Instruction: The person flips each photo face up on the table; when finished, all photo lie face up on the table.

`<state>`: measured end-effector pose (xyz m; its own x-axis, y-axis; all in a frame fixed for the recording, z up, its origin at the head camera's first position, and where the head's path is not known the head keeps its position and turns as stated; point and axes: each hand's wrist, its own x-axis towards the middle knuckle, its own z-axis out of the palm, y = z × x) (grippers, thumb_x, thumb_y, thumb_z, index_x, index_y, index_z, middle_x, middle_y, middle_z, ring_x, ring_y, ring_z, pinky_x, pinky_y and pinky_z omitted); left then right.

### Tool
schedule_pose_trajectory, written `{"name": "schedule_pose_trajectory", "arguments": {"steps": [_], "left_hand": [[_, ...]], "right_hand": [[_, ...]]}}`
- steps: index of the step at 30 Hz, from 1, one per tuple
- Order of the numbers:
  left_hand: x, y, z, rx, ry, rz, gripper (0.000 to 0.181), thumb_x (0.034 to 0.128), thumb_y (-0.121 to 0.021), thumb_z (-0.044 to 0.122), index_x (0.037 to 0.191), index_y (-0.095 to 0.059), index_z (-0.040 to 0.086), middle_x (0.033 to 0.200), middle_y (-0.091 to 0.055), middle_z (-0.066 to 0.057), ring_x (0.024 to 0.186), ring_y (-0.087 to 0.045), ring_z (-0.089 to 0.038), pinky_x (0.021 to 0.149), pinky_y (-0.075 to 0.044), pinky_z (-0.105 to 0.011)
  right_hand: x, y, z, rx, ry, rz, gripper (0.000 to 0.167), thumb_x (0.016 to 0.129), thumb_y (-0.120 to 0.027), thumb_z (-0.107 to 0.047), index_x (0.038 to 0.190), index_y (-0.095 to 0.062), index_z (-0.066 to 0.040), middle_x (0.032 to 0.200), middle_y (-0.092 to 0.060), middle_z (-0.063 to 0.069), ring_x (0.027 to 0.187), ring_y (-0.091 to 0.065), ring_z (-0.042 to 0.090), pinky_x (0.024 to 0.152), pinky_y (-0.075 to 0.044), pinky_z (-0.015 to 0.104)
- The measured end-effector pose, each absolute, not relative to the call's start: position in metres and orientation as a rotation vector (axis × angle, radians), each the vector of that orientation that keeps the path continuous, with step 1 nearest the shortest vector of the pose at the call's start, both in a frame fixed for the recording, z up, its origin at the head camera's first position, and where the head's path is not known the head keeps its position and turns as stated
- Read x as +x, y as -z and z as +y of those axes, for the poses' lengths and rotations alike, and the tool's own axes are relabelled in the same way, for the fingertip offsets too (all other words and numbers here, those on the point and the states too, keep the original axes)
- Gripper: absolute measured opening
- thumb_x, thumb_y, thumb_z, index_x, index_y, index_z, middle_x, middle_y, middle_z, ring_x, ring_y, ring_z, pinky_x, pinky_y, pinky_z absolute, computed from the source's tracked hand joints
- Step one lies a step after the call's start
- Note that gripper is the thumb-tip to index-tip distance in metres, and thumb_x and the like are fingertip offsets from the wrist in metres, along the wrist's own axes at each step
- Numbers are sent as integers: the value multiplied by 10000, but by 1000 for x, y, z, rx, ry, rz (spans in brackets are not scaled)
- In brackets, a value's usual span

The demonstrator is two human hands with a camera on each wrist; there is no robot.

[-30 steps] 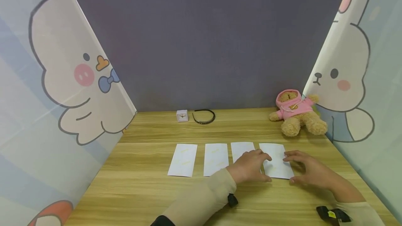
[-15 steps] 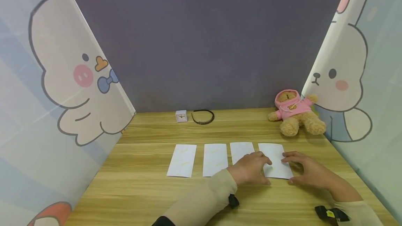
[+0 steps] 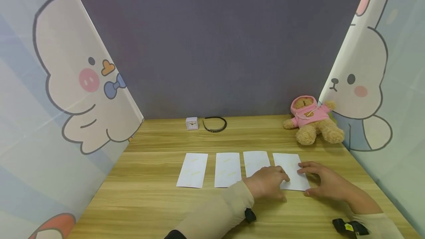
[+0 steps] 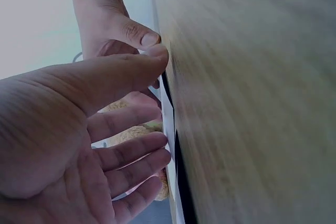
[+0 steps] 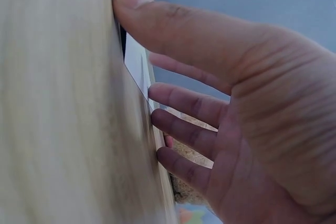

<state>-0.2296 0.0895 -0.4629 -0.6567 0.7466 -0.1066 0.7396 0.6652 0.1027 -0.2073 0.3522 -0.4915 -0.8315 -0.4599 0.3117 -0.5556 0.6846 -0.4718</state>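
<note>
A row of several white paper sheets with faint yellow marks lies on the wooden table. My left hand [image 3: 269,183] is over the near parts of the third sheet [image 3: 255,162] and the rightmost sheet [image 3: 292,169], its fingertips low by the rightmost one. In the left wrist view, this hand's fingers [image 4: 131,150] are spread and fairly straight, near the sheet's edge. My right hand [image 3: 327,183] stands at the rightmost sheet's right edge, thumb and fingers apart. The right wrist view shows its fingertips [image 5: 157,90] at the table surface by the sheet. Neither hand visibly pinches paper.
Two more sheets lie to the left, the leftmost sheet [image 3: 192,170] and the second sheet [image 3: 227,170]. At the back are a small clock [image 3: 192,123], a black headband [image 3: 216,130] and a teddy bear [image 3: 312,119] in a pink hoodie. Printed cloth panels border both sides.
My left hand has lowered slightly toward the near side and a little right, its fingers bending down more. My right hand has stayed nearly still, and the sheets keep their places.
</note>
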Motion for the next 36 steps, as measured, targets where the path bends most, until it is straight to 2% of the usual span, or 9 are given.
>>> {"name": "schedule_pose_trajectory", "arguments": {"steps": [7,11,15,23,36], "left_hand": [[-231,464,90,1238,-91,2729,601,835,-855,555,1368,-665,351,1328,-560,191,1202,-545,13,1032,-439,-191],[-233,466,89,1231,-118,2722,575,837,-858,547,1345,-681,345,1323,-562,200,1209,-545,12,1040,-445,-210],[-235,466,88,1224,-128,2726,552,835,-863,541,1323,-694,347,1325,-563,214,1223,-543,14,1060,-444,-232],[-235,466,88,1284,-119,2757,483,866,-844,525,1296,-717,348,1259,-584,198,1163,-564,23,1015,-444,-172],[-238,469,90,1279,-126,2783,385,898,-834,467,1256,-738,363,1213,-584,196,1135,-578,12,1005,-445,-178]], "right_hand": [[-207,489,350,824,-813,-2741,624,666,-1003,-336,1217,-753,-185,1406,-611,167,1274,-554,322,985,-302,48],[-208,490,349,840,-810,-2734,608,679,-997,-319,1219,-755,-177,1405,-616,173,1287,-553,306,995,-276,36],[-209,492,348,860,-783,-2720,559,700,-989,-310,1196,-763,-186,1371,-638,156,1253,-579,299,988,-304,44],[-208,494,346,845,-790,-2716,474,736,-974,-284,1158,-770,-215,1348,-648,138,1218,-595,355,981,-328,58],[-208,499,347,821,-857,-2707,564,706,-990,-335,1210,-754,-249,1400,-606,141,1274,-552,315,999,-293,53]]}}
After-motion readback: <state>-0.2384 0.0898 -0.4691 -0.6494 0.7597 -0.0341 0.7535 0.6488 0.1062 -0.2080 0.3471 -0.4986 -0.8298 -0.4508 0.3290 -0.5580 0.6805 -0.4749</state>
